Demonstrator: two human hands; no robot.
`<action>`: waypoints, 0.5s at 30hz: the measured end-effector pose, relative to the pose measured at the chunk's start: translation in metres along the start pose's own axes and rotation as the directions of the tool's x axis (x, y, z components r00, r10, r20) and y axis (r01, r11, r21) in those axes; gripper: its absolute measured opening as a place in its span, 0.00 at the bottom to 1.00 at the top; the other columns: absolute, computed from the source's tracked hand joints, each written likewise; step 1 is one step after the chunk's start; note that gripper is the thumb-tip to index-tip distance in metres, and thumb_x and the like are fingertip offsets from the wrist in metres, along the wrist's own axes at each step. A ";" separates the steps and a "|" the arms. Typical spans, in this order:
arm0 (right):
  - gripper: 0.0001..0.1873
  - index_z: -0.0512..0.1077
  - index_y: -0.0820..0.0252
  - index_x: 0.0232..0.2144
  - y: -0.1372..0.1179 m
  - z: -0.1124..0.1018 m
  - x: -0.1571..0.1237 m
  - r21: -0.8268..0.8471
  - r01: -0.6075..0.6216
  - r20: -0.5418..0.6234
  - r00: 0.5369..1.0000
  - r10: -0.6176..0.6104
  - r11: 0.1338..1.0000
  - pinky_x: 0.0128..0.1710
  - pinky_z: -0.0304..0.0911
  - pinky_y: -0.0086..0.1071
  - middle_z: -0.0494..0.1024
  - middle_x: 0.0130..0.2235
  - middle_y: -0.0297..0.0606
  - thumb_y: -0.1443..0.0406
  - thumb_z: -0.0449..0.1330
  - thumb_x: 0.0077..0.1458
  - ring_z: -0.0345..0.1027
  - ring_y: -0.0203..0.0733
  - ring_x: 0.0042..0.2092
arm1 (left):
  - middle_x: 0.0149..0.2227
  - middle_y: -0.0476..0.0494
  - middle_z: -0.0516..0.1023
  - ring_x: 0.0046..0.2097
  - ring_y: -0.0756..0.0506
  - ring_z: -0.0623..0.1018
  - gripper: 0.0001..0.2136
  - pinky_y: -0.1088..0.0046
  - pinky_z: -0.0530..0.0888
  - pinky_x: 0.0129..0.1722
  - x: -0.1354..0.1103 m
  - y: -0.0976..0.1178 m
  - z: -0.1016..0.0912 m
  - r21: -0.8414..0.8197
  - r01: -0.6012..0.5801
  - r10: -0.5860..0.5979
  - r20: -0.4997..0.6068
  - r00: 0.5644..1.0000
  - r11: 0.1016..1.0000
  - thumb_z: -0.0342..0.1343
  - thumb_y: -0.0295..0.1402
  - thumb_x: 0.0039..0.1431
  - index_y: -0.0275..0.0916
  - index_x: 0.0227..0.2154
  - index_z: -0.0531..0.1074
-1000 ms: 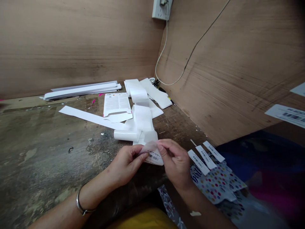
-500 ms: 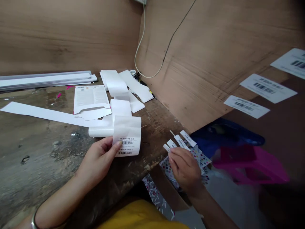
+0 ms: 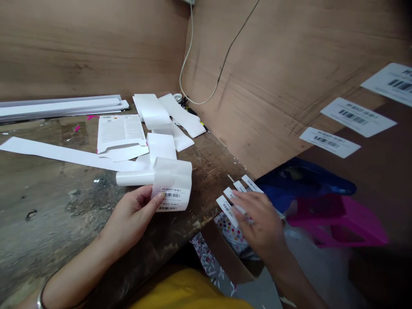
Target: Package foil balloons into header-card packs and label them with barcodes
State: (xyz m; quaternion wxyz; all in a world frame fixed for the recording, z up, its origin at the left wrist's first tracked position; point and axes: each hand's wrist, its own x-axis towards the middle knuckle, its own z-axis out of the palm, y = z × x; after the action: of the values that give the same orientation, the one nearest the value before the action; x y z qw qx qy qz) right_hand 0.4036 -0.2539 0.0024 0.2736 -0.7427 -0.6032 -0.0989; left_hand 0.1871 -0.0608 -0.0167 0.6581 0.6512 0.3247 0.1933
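Note:
My left hand [image 3: 130, 216] pinches the end of a white label strip [image 3: 172, 186] that carries printed barcodes and curls back over the worn wooden bench [image 3: 48, 201]. My right hand [image 3: 262, 223] lies with fingers stretched flat over a row of small barcode stickers [image 3: 227, 208] stuck on a polka-dot card [image 3: 233, 231] at the bench's right edge. Three stickers show beside the fingers; the rest of the card is hidden under the hand.
Loose white backing strips [image 3: 64, 154], a printed leaflet [image 3: 119, 131] and a stack of flat white card [image 3: 61, 106] lie further back. A cable [image 3: 186, 64] hangs in the corner. Barcode labels [image 3: 330, 141] stick on the right wall. Blue and pink plastic [image 3: 334, 214] sits lower right.
My right hand let go of the strip, swung right to the polka-dot card and now presses flat on the stickers. My left hand keeps the strip. The view turned right.

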 end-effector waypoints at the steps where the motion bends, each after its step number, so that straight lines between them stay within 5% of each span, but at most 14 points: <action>1: 0.10 0.71 0.56 0.43 -0.006 0.000 0.007 0.027 -0.085 -0.089 0.992 0.087 0.996 0.50 0.61 0.46 0.76 0.46 0.41 0.65 0.56 0.59 0.66 0.47 0.49 | 0.41 0.45 0.80 0.43 0.42 0.77 0.17 0.70 0.72 0.45 -0.001 0.001 0.002 -0.005 -0.007 0.007 0.004 1.000 1.000 0.56 0.44 0.57 0.37 0.43 0.74; 2: 0.12 0.69 0.56 0.46 -0.013 0.003 0.014 0.092 -0.173 -0.129 0.974 0.184 0.981 0.50 0.61 0.45 0.76 0.46 0.42 0.64 0.55 0.59 0.67 0.46 0.48 | 0.41 0.45 0.80 0.43 0.42 0.77 0.17 0.71 0.72 0.45 -0.001 0.003 0.005 -0.017 -0.012 0.012 0.009 1.000 1.000 0.56 0.43 0.57 0.37 0.43 0.74; 4: 0.19 0.63 0.55 0.53 -0.033 0.019 0.027 0.328 -0.311 -0.014 0.943 0.334 0.892 0.49 0.63 0.43 0.76 0.46 0.42 0.62 0.55 0.59 0.69 0.46 0.48 | 0.40 0.44 0.80 0.42 0.43 0.77 0.16 0.71 0.72 0.44 -0.002 0.005 0.009 -0.054 -0.020 0.021 0.018 1.000 0.998 0.56 0.42 0.57 0.35 0.41 0.74; 7: 0.25 0.58 0.54 0.56 -0.064 0.055 0.043 0.676 -0.416 0.244 0.905 0.349 0.608 0.42 0.68 0.38 0.78 0.42 0.39 0.61 0.57 0.58 0.73 0.44 0.42 | 0.40 0.42 0.80 0.41 0.43 0.77 0.15 0.71 0.72 0.42 -0.004 0.008 0.011 -0.104 -0.038 0.041 0.023 0.999 0.994 0.56 0.40 0.57 0.34 0.41 0.73; 11: 0.22 0.60 0.54 0.50 -0.079 0.088 0.058 0.836 -0.461 0.316 0.847 0.427 0.297 0.33 0.70 0.35 0.78 0.34 0.35 0.61 0.60 0.55 0.74 0.43 0.33 | 0.42 0.43 0.80 0.43 0.43 0.76 0.14 0.70 0.72 0.45 -0.005 0.008 0.004 -0.119 -0.060 0.074 0.124 0.990 0.991 0.57 0.36 0.56 0.35 0.43 0.74; 13: 0.19 0.62 0.55 0.47 -0.074 0.088 0.064 0.826 -0.473 0.334 0.849 0.410 0.307 0.30 0.70 0.36 0.78 0.33 0.35 0.60 0.60 0.54 0.73 0.44 0.32 | 0.42 0.44 0.80 0.44 0.43 0.76 0.12 0.69 0.71 0.47 -0.004 0.007 0.000 -0.119 -0.068 0.087 0.165 0.982 0.991 0.57 0.34 0.57 0.35 0.42 0.75; 15: 0.16 0.66 0.56 0.45 -0.067 0.080 0.067 0.725 -0.390 0.163 0.898 0.409 0.567 0.35 0.70 0.41 0.76 0.38 0.40 0.60 0.60 0.55 0.73 0.47 0.37 | 0.41 0.44 0.80 0.45 0.43 0.76 0.12 0.68 0.71 0.48 -0.003 0.006 -0.001 -0.133 -0.068 0.088 0.148 0.985 0.989 0.56 0.34 0.57 0.36 0.42 0.75</action>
State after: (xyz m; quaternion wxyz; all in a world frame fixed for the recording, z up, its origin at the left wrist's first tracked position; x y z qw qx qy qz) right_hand 0.3421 -0.1467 -0.0130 0.5736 -0.6810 -0.4034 0.2109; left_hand 0.1856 -0.0618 -0.0099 0.7133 0.6329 0.2344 0.1889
